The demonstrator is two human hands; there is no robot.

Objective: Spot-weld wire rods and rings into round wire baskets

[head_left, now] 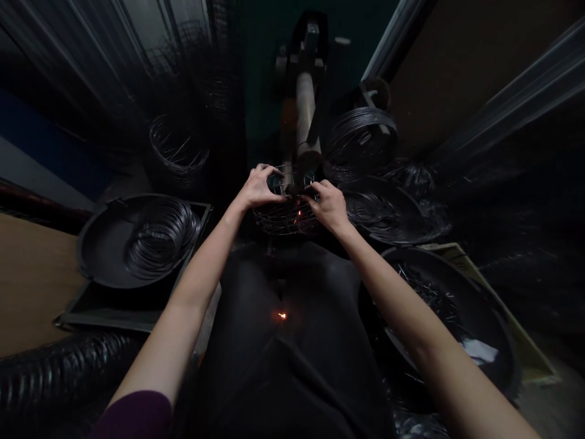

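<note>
A round wire basket (278, 221) of thin metal rods sits at the lower end of a machine's thick pale cylindrical arm (307, 113). At its left side, my left hand (261, 188) grips the wires with thumb and fingers curved around them. My right hand (329, 206) pinches at the right side of the basket, beside the machine tip; whatever lies between those fingertips is hidden. Small orange sparks (299, 213) glow on the wires between my hands. Another bright spark (282, 315) shows over the dark cloth (292, 372) across my lap.
On the left, a black pan (107, 244) holds a stack of wire rings (159, 238). To the right are another pan with wire rings (372, 210) and a large pan (498, 341) with short metal pieces (434, 296). More wire coils (178, 146) stand behind.
</note>
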